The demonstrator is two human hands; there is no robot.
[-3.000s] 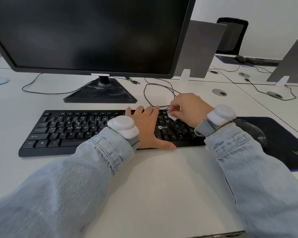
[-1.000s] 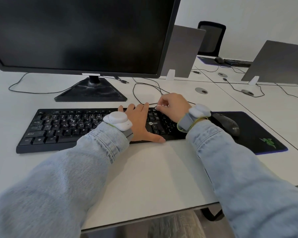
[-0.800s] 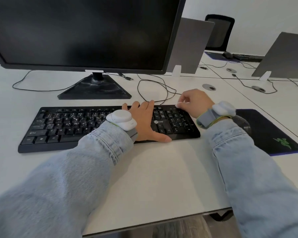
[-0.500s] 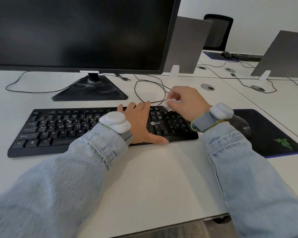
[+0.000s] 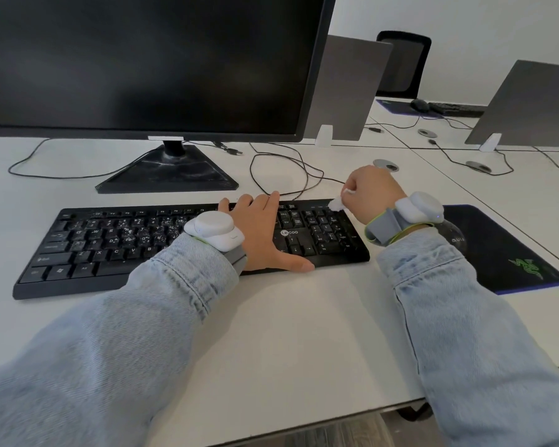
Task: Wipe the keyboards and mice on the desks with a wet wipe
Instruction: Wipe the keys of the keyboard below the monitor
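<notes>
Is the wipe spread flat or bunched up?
Bunched up: the wipe shows as a small white wad pinched in the right hand, at the keyboard's far right corner.

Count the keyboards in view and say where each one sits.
2. One keyboard lies under the hands before the monitor; another, the far keyboard, is on the back desk. Dividers may hide more.

Dark monitor [image 5: 149,59] on a white desk [image 5: 271,333], loose cables [image 5: 284,169], grey dividers [image 5: 346,88], black chair [image 5: 404,62], mouse pad [image 5: 510,250]
</notes>
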